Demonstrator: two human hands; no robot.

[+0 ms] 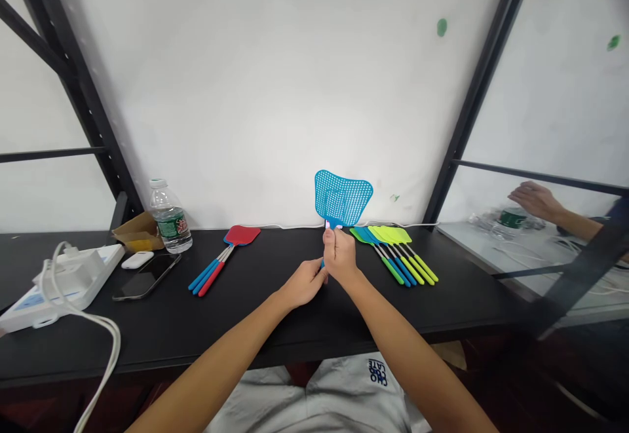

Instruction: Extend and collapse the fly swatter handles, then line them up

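Note:
A blue fly swatter [343, 198] stands upright in front of me, its perforated head above my hands. My right hand [340, 251] is wrapped round its neck just below the head. Lower down, my left hand [305, 282] closes on the handle, most of which is hidden by the fingers. To the left on the table lies a small stack of fly swatters with a red one [242, 235] on top and blue ones beneath. On the right, several green, blue and yellow fly swatters [393, 235] lie fanned side by side, handles toward me.
At the left stand a water bottle [171, 218], a cardboard box [139, 231], a white earbud case [137, 260], a phone [147, 278] and a white power strip [63, 282] with cables. Black shelf posts [474, 102] flank the black table [275, 335]. Another person's hand [535, 200] shows at right.

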